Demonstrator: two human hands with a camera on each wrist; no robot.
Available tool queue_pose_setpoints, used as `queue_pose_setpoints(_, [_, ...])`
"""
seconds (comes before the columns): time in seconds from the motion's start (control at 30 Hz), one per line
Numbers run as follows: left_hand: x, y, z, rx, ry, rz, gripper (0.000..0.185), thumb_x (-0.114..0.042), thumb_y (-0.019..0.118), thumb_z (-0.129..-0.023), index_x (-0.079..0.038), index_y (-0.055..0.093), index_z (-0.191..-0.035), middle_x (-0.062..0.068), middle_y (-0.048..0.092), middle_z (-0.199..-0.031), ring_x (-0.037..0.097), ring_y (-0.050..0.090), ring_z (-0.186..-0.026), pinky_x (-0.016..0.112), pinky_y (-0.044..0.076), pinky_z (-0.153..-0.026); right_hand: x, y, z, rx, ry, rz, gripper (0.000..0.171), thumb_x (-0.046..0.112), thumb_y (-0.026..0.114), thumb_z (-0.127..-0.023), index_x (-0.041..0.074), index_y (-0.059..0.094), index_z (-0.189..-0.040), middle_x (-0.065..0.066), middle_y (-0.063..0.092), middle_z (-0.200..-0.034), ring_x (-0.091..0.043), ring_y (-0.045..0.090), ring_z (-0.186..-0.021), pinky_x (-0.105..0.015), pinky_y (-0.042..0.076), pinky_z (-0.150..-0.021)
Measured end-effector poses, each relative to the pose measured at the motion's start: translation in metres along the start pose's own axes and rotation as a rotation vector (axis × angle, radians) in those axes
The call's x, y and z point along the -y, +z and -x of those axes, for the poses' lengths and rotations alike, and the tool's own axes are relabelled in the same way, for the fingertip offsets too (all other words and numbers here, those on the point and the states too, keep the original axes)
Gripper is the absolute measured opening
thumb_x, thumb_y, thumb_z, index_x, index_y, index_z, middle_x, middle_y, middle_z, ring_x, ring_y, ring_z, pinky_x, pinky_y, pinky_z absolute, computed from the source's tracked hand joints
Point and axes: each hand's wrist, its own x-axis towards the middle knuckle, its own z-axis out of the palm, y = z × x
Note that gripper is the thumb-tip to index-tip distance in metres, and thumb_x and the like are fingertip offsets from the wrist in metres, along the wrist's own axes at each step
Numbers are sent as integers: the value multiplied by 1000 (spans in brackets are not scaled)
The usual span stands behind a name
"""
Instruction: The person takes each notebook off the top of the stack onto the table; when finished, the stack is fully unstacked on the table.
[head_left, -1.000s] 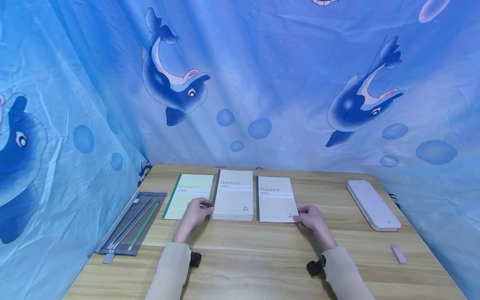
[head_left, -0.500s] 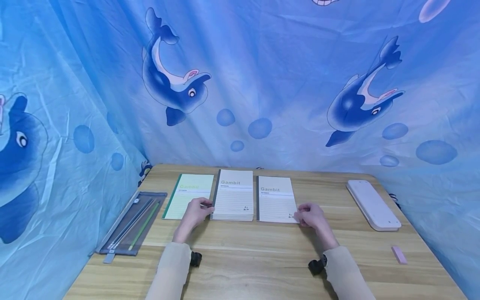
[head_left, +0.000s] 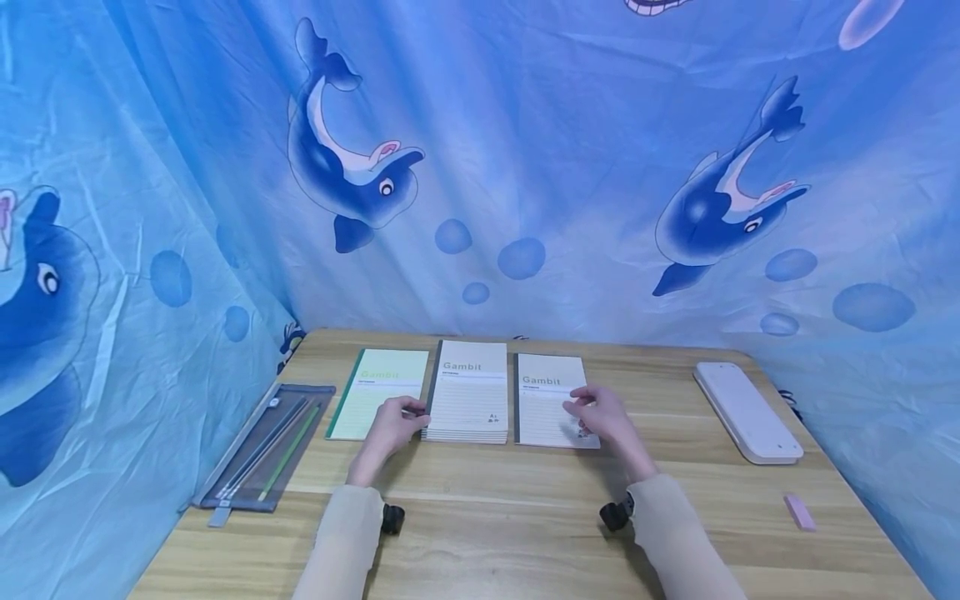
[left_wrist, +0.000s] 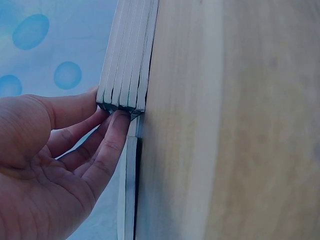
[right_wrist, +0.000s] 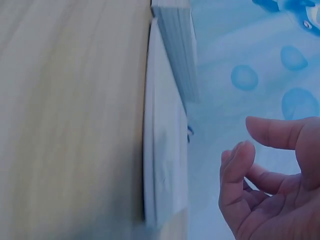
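Observation:
Beside the spine edge of a cream notebook stack [head_left: 468,392] is my left hand [head_left: 393,423]. In the left wrist view, the thumb lies at the stack's upper edge and the fingertips [left_wrist: 120,122] are against its spine side, holding it at the corner. My right hand [head_left: 603,417] hovers over the lower right of a cream notebook [head_left: 551,387] with a dark spine. The right wrist view shows that hand [right_wrist: 280,175] apart from the notebook, thumb and loosely bent fingers separated, nothing between them. A green-spined notebook [head_left: 382,379] lies left of the stack, partly behind my left hand.
A mesh zip pouch [head_left: 247,492] with pencils inside lies at the table's left side. Toward the right are a white pencil case [head_left: 746,408] and a small pink eraser [head_left: 799,512]. A dolphin-printed blue curtain [head_left: 480,167] stands behind the wooden table [head_left: 495,517].
My right hand has left the right notebook's lower right corner, risen and moved left above its cover. My left hand stays at the stack.

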Motion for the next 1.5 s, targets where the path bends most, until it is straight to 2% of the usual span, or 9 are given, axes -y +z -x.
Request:
queue_pose_setpoints(0.3, [-1,1,0,7,-14,0,24,-4,71,-90,5,68,-113,15,67,-105,24,64,-90,33,55,-72,26,42,-7,94,-62,-25,34,15,69,-94,-8,64,-119,-14,65,-95,-17,64,-62,-30,58,-61])
queue_pose_setpoints(0.5, [-1,0,0,9,-9,7,25,-3,71,-90,6,68,-113,14,67,-104,23,64,-88,32,55,-71,34,68,-8,141,-79,-31,35,17,67,-96,-10,64,-118,-12,66,-93,-16,65,-61,-32,59,-63])
queue_pose_setpoints(0.67, [0,0,0,9,-8,10,25,-3,71,-90,6,68,-113,14,67,-105,23,64,-89,33,55,-72,37,82,-6,170,-108,-11,32,19,68,-95,-8,65,-111,-8,66,-83,-16,65,-60,-31,58,-63])
queue_pose_setpoints(0.83, [-1,0,1,15,-10,7,25,-4,71,-90,6,68,-113,14,67,-104,23,64,-89,32,55,-71,36,91,-6,177,-110,32,21,17,70,-93,0,59,-88,-3,58,-69,-16,63,-57,-25,50,-54])
queue_pose_setpoints(0.9, [-2,0,1,16,-9,6,25,-4,70,-90,6,68,-113,14,67,-104,23,64,-89,32,55,-71,36,93,-6,176,-110,44,25,17,70,-92,4,52,-80,0,53,-64,-17,63,-56,-24,46,-52])
queue_pose_setpoints(1.07, [-4,-2,1,17,0,2,25,-3,70,-91,7,67,-113,15,67,-103,24,64,-88,31,54,-69,36,97,-6,151,-124,51,37,18,72,-91,9,43,-70,2,45,-57,-18,63,-55,-24,42,-50])
queue_pose_setpoints(1.33, [-4,-2,2,19,-6,4,26,-4,70,-91,6,67,-114,14,67,-104,23,63,-87,30,54,-66,32,102,-7,116,-130,56,37,15,76,-88,11,44,-69,2,48,-60,-15,63,-52,-22,45,-47])
queue_pose_setpoints(1.5, [-4,-2,2,18,-2,-9,26,-5,71,-90,6,67,-113,14,68,-103,24,64,-89,32,55,-68,32,101,-5,99,-130,74,27,14,75,-88,6,53,-75,-2,56,-61,-15,63,-51,-23,41,-47])
